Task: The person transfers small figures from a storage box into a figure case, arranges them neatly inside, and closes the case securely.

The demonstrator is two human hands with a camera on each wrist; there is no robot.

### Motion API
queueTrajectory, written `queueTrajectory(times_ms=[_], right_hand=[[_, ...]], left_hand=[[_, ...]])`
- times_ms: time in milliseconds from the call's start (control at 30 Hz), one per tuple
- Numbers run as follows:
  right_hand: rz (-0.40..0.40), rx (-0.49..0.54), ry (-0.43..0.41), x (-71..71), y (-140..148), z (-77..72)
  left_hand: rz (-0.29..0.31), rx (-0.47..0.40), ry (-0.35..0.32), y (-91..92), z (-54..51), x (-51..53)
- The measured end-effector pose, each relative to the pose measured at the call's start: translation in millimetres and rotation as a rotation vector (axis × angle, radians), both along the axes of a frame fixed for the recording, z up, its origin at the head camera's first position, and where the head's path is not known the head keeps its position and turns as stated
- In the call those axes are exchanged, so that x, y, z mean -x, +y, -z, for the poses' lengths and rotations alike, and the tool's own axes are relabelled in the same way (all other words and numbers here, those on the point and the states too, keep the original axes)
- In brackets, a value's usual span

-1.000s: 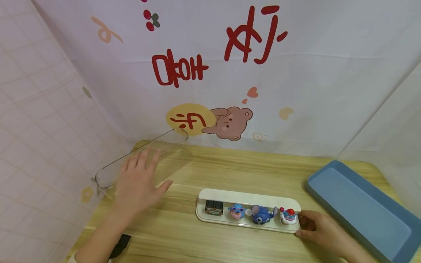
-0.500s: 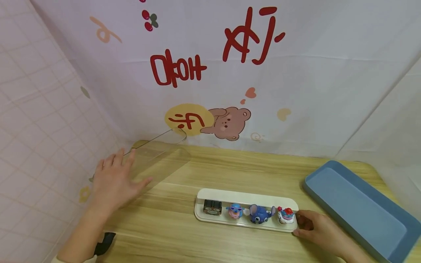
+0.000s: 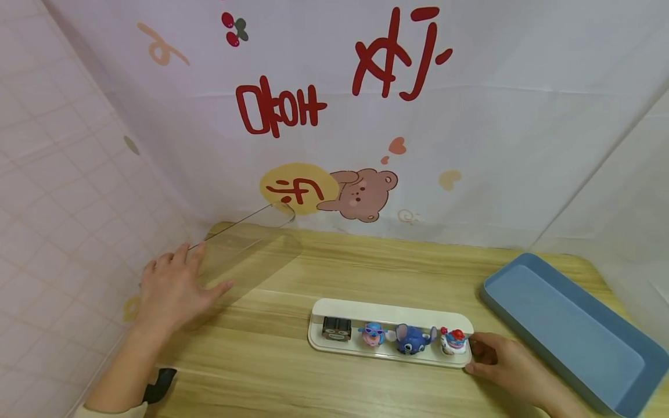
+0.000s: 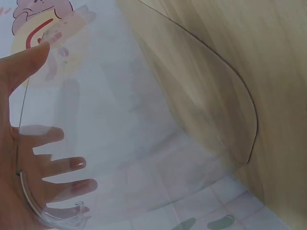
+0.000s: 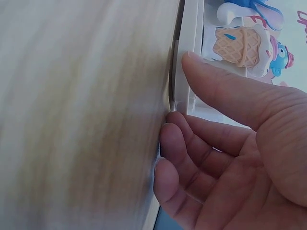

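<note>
My left hand is at the near left end of a clear plastic cover. Its fingers are straight and the thumb is spread; in the left wrist view the fingers show through the clear wall. At the right end of a long white display base, my right hand grips the edge, thumb at the front and the other fingers curled. Along the base stand a dark box-shaped figurine, a blue-and-pink figurine with sunglasses, a blue big-eared figurine and an ice-cream figurine.
A blue rectangular tray lies at the right, beside my right forearm. Printed white cloth hangs behind and along the sides of the wooden table. A black object shows by my left forearm.
My left hand has moved left and slightly down along the clear cover to its near end. The right hand stays at the display base, which has not visibly moved on the table.
</note>
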State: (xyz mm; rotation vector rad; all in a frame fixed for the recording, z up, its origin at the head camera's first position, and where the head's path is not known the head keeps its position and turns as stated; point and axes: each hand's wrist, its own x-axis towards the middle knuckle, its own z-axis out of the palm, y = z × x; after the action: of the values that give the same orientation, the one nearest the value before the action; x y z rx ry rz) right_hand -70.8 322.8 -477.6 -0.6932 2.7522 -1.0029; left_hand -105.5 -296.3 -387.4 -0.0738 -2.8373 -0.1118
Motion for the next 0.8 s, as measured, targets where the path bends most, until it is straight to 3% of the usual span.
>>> queueTrajectory(times_ms=[133, 467, 800], right_hand=[[0.003, 0.006, -0.016, 0.0, 0, -0.7], [0.011, 0.015, -0.017, -0.3, -2, -3.5], [0.035, -0.013, -0.081, -1.5, -3, -6.8]], left_hand=[[0.012, -0.016, 0.023, -3.0, 2.4, 1.6], [0.067, 0.015, 0.165, -10.8, 8.6, 6.9], [0.108, 0.016, 0.148, -13.7, 3.2, 2.5]])
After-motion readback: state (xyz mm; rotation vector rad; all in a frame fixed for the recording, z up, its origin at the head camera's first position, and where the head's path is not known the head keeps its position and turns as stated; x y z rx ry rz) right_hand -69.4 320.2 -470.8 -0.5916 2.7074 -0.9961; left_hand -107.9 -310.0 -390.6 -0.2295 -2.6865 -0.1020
